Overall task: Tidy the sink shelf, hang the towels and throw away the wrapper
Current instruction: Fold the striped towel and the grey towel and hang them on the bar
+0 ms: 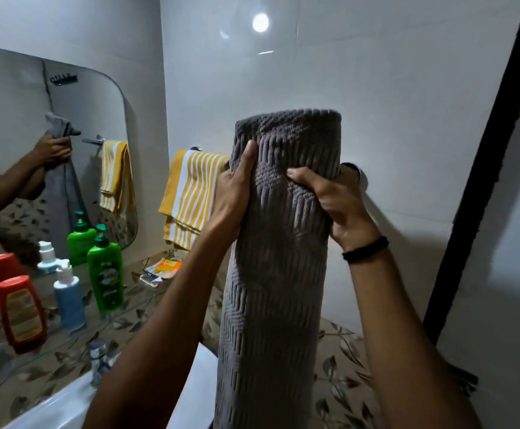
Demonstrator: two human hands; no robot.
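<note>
Head view: left hand (pixel 237 187) and right hand (pixel 336 199) each grip the grey towel (pixel 283 258) near its folded top, fingers curled into the cloth. The fold sits above the rail (pixel 356 172), just beside the hung striped towel (pixel 190 193). Recommended: lower the fold squarely over the bar, keep it off the striped towel, and even both hanging halves. The wrapper (pixel 165 267) lies on the shelf (pixel 134 308), not yet discarded.

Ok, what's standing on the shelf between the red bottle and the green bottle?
A white and blue pump bottle stands there, between the red bottle and the green bottle, in the head view.
</note>
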